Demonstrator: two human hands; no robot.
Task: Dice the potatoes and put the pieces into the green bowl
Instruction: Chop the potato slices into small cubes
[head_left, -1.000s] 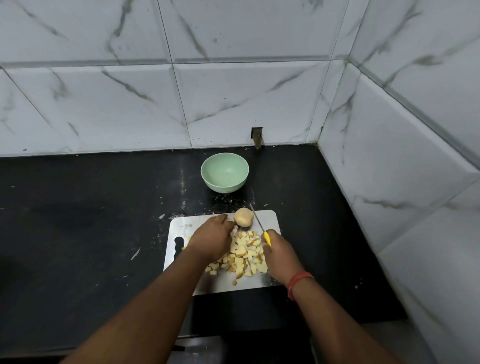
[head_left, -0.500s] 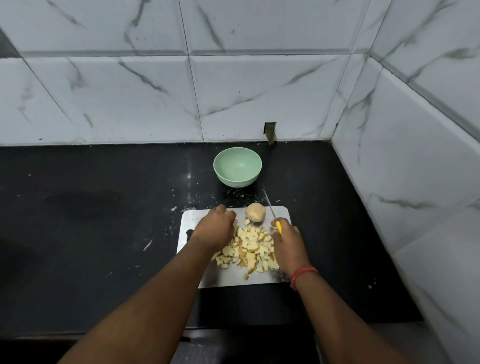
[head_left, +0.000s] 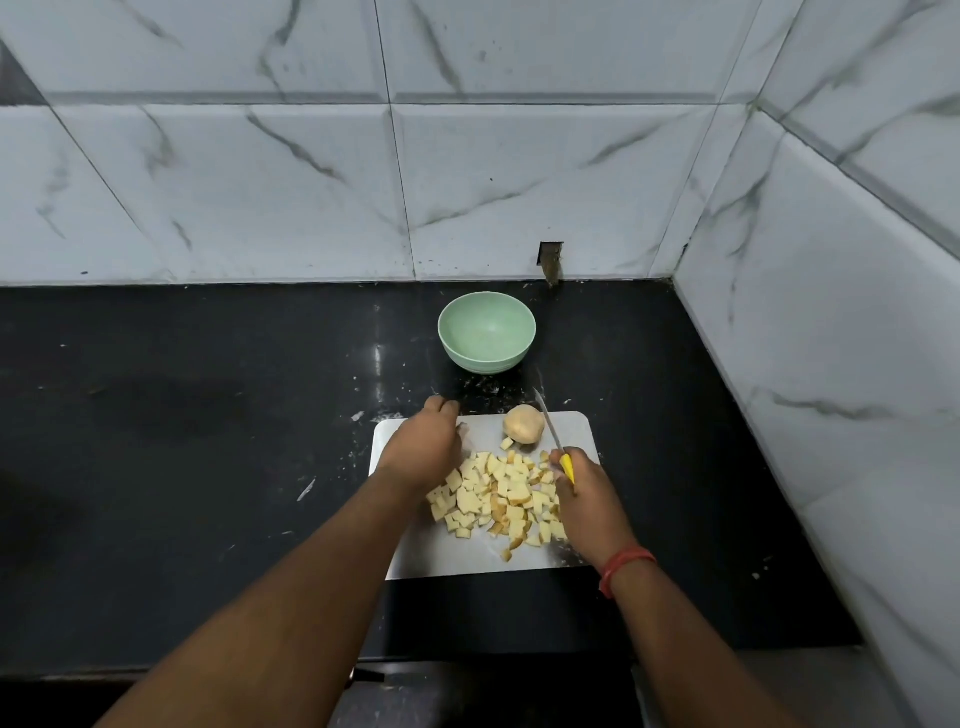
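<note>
A white cutting board (head_left: 574, 428) lies on the black counter. On it sits a pile of several diced potato pieces (head_left: 501, 496) and, at the far edge, one whole peeled potato (head_left: 522, 424). My right hand (head_left: 589, 499) grips a yellow-handled knife (head_left: 550, 426), its blade pointing away just right of the whole potato. My left hand (head_left: 423, 447) rests curled over the board's far left corner, left of the pile; I cannot see anything in it. The green bowl (head_left: 487, 332) stands empty beyond the board.
The black counter (head_left: 182, 441) stretches far to the left. White marble-tiled walls close the back and right side, with a small notch (head_left: 550, 260) in the back wall behind the bowl. Small white scraps lie scattered near the board.
My left hand has slid up and left, off the pile toward the board's far left corner. The right hand with the knife and the whole potato keep about the same places.
</note>
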